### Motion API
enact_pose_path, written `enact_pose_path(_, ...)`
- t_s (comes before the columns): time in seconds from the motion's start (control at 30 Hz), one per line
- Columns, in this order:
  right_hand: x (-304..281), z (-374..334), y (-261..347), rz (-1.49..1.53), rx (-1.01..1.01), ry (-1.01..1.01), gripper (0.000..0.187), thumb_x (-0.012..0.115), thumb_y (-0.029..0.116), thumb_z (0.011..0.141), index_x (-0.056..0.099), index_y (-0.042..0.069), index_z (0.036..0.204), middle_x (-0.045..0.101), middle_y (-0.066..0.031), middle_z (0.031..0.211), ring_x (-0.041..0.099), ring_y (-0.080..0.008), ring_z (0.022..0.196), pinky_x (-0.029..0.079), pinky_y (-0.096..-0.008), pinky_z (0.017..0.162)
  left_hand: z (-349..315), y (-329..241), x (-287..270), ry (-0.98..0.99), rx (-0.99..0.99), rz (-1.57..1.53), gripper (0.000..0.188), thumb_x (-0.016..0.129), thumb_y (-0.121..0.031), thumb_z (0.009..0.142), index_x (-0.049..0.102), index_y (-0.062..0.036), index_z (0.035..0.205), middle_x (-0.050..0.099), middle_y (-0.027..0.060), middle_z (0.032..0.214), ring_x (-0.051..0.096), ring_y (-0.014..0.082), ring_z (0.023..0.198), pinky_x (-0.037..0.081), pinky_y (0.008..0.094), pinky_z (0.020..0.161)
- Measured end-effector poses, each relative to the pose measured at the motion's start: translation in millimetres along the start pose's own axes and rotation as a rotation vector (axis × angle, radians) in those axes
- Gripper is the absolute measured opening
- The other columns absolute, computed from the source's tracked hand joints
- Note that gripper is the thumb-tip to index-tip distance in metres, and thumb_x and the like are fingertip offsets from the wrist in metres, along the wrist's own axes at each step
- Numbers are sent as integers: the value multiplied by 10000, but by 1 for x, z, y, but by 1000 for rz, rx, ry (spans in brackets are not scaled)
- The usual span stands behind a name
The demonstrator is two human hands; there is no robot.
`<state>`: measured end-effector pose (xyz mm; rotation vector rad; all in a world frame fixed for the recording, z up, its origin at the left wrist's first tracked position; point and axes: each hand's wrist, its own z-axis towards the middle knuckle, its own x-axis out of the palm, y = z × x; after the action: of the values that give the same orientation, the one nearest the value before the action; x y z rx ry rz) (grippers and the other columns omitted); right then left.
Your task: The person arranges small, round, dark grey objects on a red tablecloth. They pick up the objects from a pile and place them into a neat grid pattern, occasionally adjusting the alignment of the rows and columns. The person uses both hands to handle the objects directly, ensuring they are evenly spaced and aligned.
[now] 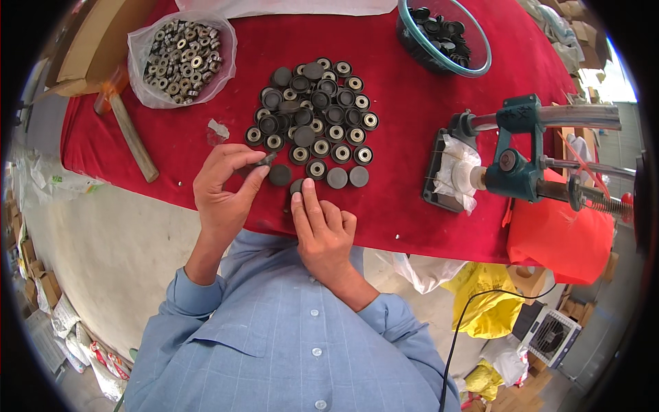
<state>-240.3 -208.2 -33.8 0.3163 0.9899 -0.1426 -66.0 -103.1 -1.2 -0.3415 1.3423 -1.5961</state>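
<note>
My left hand is closed, with thumb and index finger pinching a small dark round piece just above the red cloth. My right hand is palm down at the table's near edge, its thumb and index fingertips closed against the edge of a black round cap. Another black cap lies flat between the two hands. To the right, two more caps sit side by side. Beyond my hands spreads a cluster of black caps, many with a metal bearing seated in them; some are stacked.
A plastic bag of loose bearings stands at the far left, near a wooden-handled hammer and a cardboard box. A clear tub of black caps is at the far right. A green hand press stands on the right.
</note>
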Motion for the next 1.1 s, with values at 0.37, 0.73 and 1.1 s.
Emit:
enact_pose_path(0.37, -31, 14, -42, 532, 324, -125, 498, 685, -140, 843, 733, 45, 1302, 760, -145, 1267, 739, -352, 1079, 584, -439, 896, 0, -15, 7, 29, 125, 133, 266, 837, 107, 865, 802, -18, 1097, 758, 109, 1122, 744, 203, 999, 594, 304, 861)
enact_pose_path(0.73, -26, 31, -68, 574, 329, -99, 385, 719, -111, 853, 754, 64, 1194, 756, -95, 1089, 724, -279, 905, 532, -385, 751, 6, -3, 56, 254, 374, 334, 279, 869, -8, 840, 814, -56, 1109, 766, 96, 1145, 742, 296, 1003, 583, 406, 824)
enact_pose_path(1.1, -25, 65, -86, 590, 338, -164, 325, 720, -87, 879, 777, 74, 1155, 759, -96, 1060, 707, -277, 835, 524, -380, 710, -2, -4, 60, 215, 394, 382, 304, 870, -9, 854, 809, -54, 1148, 755, 108, 1200, 727, 312, 1046, 571, 434, 862)
